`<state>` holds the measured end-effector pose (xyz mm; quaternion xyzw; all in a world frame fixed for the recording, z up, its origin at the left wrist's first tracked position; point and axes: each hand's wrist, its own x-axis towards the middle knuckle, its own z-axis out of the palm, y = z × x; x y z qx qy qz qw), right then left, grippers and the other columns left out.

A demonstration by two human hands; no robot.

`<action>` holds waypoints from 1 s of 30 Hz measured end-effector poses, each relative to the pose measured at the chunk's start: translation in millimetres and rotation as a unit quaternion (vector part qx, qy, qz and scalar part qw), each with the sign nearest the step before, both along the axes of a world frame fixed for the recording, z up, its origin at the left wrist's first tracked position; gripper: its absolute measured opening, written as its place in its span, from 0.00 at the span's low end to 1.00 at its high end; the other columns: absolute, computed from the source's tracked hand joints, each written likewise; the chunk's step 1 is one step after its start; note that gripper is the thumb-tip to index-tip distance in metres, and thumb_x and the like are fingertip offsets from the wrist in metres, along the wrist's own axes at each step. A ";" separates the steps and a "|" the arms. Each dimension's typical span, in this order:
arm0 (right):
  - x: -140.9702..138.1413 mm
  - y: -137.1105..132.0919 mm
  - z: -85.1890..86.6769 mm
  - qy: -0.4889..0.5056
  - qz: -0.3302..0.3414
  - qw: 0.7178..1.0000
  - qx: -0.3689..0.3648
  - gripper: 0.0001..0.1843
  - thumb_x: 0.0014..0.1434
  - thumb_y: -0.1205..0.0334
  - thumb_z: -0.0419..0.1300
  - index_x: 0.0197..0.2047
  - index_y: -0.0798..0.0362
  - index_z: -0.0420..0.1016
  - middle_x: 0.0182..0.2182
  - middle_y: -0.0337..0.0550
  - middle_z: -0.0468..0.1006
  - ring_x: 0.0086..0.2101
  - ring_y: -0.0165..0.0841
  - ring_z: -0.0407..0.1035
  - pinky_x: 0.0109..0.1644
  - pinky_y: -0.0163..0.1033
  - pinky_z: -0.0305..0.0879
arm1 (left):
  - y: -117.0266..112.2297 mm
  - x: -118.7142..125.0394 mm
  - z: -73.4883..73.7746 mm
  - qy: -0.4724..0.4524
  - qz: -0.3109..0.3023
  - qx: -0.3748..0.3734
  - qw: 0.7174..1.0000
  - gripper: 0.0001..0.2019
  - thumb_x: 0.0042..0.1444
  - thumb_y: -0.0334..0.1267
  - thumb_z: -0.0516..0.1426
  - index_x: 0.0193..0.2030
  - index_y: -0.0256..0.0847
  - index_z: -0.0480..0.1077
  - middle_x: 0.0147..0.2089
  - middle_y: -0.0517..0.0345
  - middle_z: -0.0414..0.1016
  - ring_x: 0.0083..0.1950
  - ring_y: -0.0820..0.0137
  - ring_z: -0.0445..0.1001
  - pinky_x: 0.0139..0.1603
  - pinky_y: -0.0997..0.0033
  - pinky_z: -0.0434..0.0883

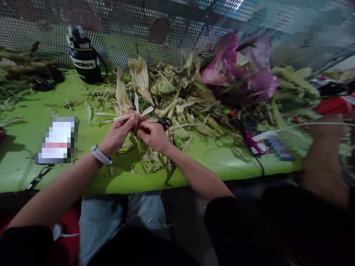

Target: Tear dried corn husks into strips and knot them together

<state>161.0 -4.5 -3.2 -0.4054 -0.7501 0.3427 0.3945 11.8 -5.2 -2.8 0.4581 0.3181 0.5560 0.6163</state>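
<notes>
My left hand (119, 133) and my right hand (154, 135) meet above the green table (108, 181), fingers pinched together. Between them they grip a pale corn husk piece (124, 117), whose strips stick out to the left and upward. My fingertips hide the spot where the strips come together. A black-handled pair of scissors (166, 122) lies just beyond my right hand. Dried corn husks (122, 92) lie behind my hands, and narrow husk scraps (151, 159) are scattered below them.
A black bottle (84, 62) stands at the back left by the perforated metal screen (119, 44). To the left lies a blurred-out phone (57, 142). A pink plastic bag (241, 70) sits at the back right. Another person's arm (323, 155) rests at the right, near a white cable (299, 124).
</notes>
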 end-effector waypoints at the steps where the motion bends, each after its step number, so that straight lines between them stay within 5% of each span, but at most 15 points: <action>1: 1.7 1.7 0.8 0.007 0.013 1.000 -0.011 0.11 0.57 0.56 0.59 0.27 0.54 0.68 0.19 0.33 0.63 0.22 0.24 0.55 0.27 0.33 0.53 | 0.3 0.1 -0.3 -0.007 0.008 0.004 1.000 0.13 0.55 0.44 0.64 0.44 0.41 0.74 0.40 0.56 0.81 0.49 0.67 0.79 0.52 0.66 0.73; 6: 14.8 9.4 13.5 0.010 0.127 0.984 -0.124 0.12 0.57 0.57 0.58 0.25 0.53 0.65 0.15 0.31 0.64 0.17 0.23 0.57 0.22 0.31 0.53 | 1.1 0.0 1.6 -0.042 0.038 -0.002 0.998 0.13 0.51 0.42 0.67 0.41 0.39 0.76 0.37 0.56 0.80 0.45 0.66 0.80 0.51 0.66 0.74; 12: 24.6 12.6 21.6 0.003 0.146 0.979 -0.145 0.12 0.57 0.60 0.58 0.24 0.53 0.64 0.14 0.30 0.63 0.16 0.23 0.59 0.21 0.30 0.55 | -1.2 -1.1 7.5 -0.028 0.051 -0.023 0.998 0.14 0.51 0.45 0.66 0.39 0.37 0.77 0.39 0.55 0.81 0.45 0.66 0.80 0.52 0.65 0.74; 20: 31.4 20.1 17.9 -0.017 0.168 0.969 -0.179 0.11 0.57 0.60 0.60 0.26 0.55 0.67 0.17 0.31 0.66 0.18 0.23 0.61 0.22 0.30 0.58 | -0.6 -8.3 10.7 -0.003 -0.008 -0.057 0.998 0.16 0.55 0.47 0.63 0.44 0.38 0.76 0.35 0.53 0.81 0.40 0.66 0.81 0.46 0.63 0.76; 25: 28.5 16.5 18.6 -0.010 0.143 0.971 -0.192 0.13 0.54 0.56 0.62 0.24 0.56 0.70 0.17 0.34 0.68 0.19 0.25 0.63 0.24 0.32 0.60 | -2.9 -7.3 10.3 0.020 -0.022 -0.009 0.999 0.17 0.52 0.43 0.66 0.47 0.39 0.76 0.41 0.54 0.80 0.42 0.69 0.79 0.45 0.70 0.76; 30: 30.6 17.2 23.0 0.081 -0.001 0.987 -0.137 0.26 0.60 0.40 0.55 0.24 0.54 0.67 0.16 0.33 0.64 0.18 0.23 0.57 0.21 0.31 0.54 | -3.0 -5.5 7.0 0.040 -0.022 0.018 0.999 0.14 0.48 0.40 0.68 0.40 0.38 0.75 0.38 0.58 0.79 0.37 0.74 0.78 0.43 0.73 0.75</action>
